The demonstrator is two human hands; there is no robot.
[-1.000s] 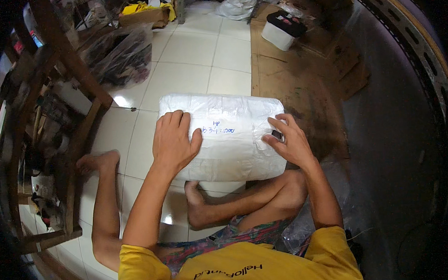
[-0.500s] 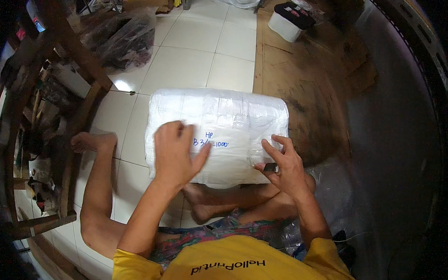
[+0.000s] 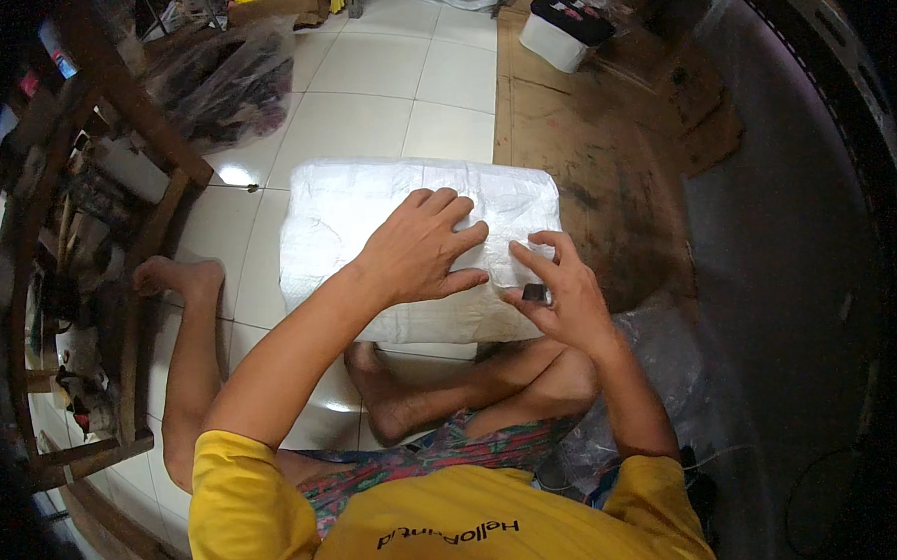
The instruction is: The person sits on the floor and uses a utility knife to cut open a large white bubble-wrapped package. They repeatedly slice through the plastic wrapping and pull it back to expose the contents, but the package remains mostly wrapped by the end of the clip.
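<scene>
Over the last half second, the left hand (image 3: 422,246) has moved from the left part of the white, plastic-wrapped oblong bundle (image 3: 341,220) to its middle, covering the blue handwriting and coming close to the right hand (image 3: 572,295); the effort now seems gathered toward the bundle's right end. The left hand lies palm down with its fingers loosely spread; the right has its thumb and forefinger parted over the wrap, with a small dark blocky object (image 3: 536,293) lodged in its curl, too unclear to identify. The bundle lies before the person's folded leg, over the white tiled floor (image 3: 359,69), and the wrap hides its contents. Beyond, a white plastic tub with a black lid (image 3: 553,47) stands closed on a flat brown cardboard sheet (image 3: 562,135); a brown cardboard box (image 3: 291,7) shows yellow material, and a clear plastic bag (image 3: 225,90) covers something dark.
</scene>
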